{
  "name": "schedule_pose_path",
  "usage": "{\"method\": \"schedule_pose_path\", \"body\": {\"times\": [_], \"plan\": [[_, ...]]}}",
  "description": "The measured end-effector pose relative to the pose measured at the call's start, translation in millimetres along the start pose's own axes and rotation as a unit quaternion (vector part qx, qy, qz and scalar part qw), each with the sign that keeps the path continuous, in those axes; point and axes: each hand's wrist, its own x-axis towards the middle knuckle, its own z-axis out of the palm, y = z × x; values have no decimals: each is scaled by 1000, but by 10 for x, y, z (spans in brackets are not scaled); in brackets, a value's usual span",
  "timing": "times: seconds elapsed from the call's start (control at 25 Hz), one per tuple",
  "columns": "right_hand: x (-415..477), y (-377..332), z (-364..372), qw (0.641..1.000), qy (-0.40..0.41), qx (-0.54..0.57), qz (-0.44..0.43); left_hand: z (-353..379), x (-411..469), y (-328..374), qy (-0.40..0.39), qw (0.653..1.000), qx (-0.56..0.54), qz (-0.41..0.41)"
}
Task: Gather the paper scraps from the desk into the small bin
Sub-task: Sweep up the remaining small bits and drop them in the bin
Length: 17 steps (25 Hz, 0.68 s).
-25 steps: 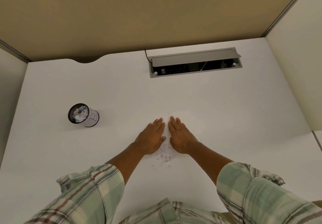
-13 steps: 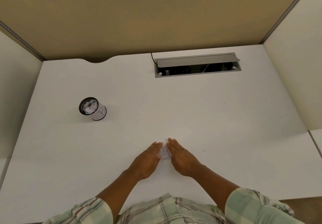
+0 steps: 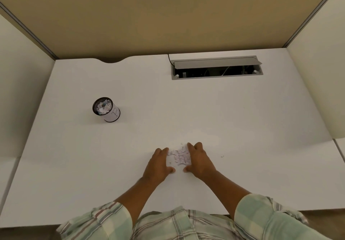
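A small heap of white paper scraps (image 3: 179, 156) lies on the white desk (image 3: 242, 127) near its front edge. My left hand (image 3: 158, 165) rests on the desk at the heap's left side and my right hand (image 3: 199, 162) at its right side, both cupped around it with fingers on the surface. Neither hand has lifted any scraps. A couple of tiny scraps (image 3: 222, 156) lie just right of my right hand. The small bin (image 3: 106, 109), a black mesh cup with a white label, stands upright at the left with scraps inside.
An open grey cable tray (image 3: 216, 68) is set into the desk at the back right. Beige partition panels (image 3: 168, 15) close the desk in at the back and both sides. The desk's front edge is close to my body.
My hands have spread slightly apart, so more of the scrap heap shows between them. The camera view has shifted a little; the bin has not moved on the desk.
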Motion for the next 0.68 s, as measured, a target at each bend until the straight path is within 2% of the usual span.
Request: {"method": "schedule_pose_path", "body": {"times": [0.2, 0.32, 0.48, 0.68], "plan": [[109, -220, 39, 999, 8, -26, -30, 69, 138, 131, 9, 999, -46, 2], [126, -245, 70, 998, 21, -21, -55, 109, 171, 138, 6, 994, -113, 2], [180, -240, 87, 993, 52, -77, -76, 117, 170, 145, 16, 995, -98, 15], [247, -313, 18, 999, 29, -4, -46, 113, 190, 219, 33, 995, -93, -8]]}}
